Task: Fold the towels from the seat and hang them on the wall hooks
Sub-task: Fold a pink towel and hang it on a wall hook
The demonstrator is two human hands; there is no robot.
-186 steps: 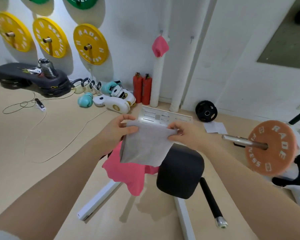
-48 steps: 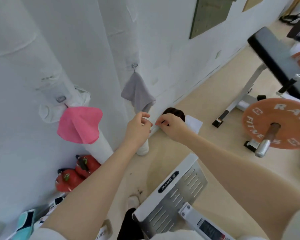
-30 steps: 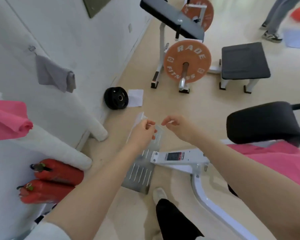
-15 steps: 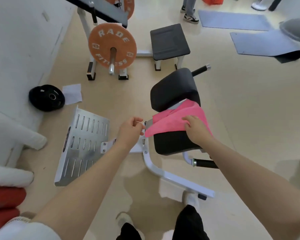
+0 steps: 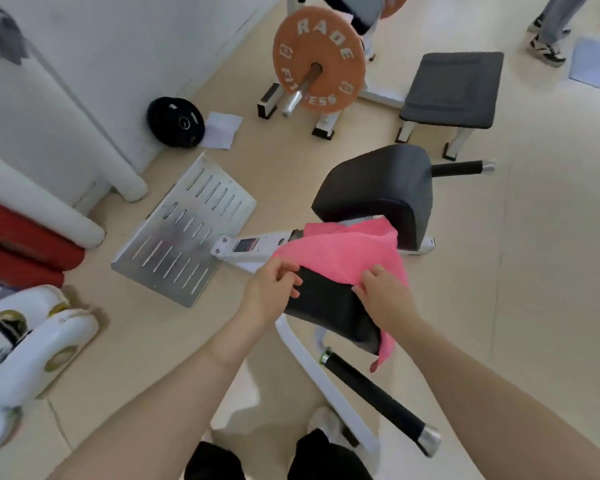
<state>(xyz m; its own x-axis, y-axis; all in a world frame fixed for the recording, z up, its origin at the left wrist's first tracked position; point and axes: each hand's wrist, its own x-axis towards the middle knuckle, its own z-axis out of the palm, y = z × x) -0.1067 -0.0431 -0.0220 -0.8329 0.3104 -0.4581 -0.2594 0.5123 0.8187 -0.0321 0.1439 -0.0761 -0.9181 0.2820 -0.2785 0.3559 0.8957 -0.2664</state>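
Note:
A pink towel lies draped over the black padded seat of a white-framed gym machine. My left hand pinches the towel's near left corner. My right hand grips its near edge on the right, and a strip of the towel hangs down past the seat below that hand. A grey towel hangs on the white wall at the top left; its hook is not visible.
A slotted metal footplate lies left of the seat. Red cylinders and white gear sit at the left. An orange weight plate, a black bench, a black plate and a person's feet are beyond.
Since the grey towel was left on the wall, I turned back to the seat. Both hands have come down onto the pink towel and taken hold of its near edge.

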